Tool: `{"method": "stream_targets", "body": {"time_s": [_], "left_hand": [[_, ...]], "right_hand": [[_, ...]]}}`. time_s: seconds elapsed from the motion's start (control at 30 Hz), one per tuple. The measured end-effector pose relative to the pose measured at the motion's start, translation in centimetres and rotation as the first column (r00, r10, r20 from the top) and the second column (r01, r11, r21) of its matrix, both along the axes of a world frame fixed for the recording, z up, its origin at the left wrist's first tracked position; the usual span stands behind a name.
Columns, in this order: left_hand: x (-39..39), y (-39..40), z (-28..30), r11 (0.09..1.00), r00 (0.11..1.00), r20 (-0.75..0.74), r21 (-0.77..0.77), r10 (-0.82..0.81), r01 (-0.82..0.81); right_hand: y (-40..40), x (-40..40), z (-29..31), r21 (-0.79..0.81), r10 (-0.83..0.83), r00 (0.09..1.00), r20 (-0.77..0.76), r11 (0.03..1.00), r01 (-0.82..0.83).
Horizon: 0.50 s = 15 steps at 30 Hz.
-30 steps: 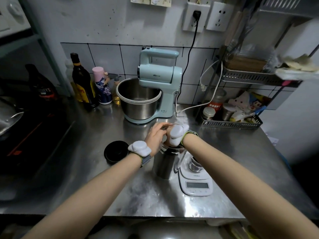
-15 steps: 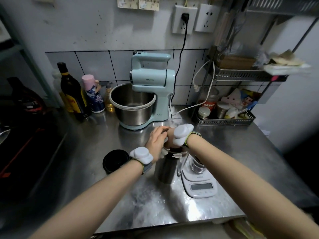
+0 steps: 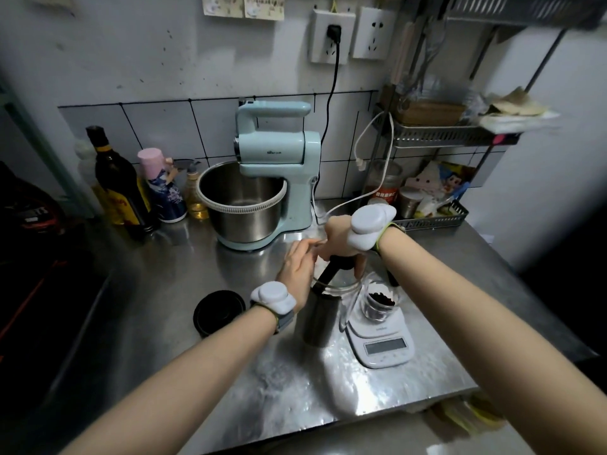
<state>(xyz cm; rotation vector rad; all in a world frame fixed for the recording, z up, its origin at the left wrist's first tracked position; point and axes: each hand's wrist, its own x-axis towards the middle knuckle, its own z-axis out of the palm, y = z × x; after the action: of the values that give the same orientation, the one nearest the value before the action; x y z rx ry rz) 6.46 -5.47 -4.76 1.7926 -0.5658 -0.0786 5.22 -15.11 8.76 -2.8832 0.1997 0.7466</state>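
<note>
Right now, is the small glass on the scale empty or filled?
Partly filled: dark beans cover the bottom of the glass on the white scale; its upper part is clear.

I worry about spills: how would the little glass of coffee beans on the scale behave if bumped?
The glass looks small and only part filled, so probably light and easy to tip. It stands raised on the smooth scale, so it may slide off. Being clear glass, it is likely fragile.

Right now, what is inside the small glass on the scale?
Dark beans lie at the bottom of the glass; above them it looks empty. The glass covers the middle of the scale beneath it.
</note>
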Motion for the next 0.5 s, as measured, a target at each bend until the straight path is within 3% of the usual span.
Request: {"method": "stream_targets", "body": {"time_s": [0.37,0.5], "left_hand": [[-0.1,-0.2,0.1,0.999,0.998,-0.035,-0.013,0.051,-0.052],[0.0,-0.2,-0.1,0.998,0.998,-0.041,-0.004,0.057,-0.057]], "right_hand": [[-0.8,-0.8,1.8,0.094,-0.130,0.986,0.106,0.988,0.121],[-1.9,-0.4,2.0,0.022,-0.143,0.970,0.197,0.990,0.142]]}}
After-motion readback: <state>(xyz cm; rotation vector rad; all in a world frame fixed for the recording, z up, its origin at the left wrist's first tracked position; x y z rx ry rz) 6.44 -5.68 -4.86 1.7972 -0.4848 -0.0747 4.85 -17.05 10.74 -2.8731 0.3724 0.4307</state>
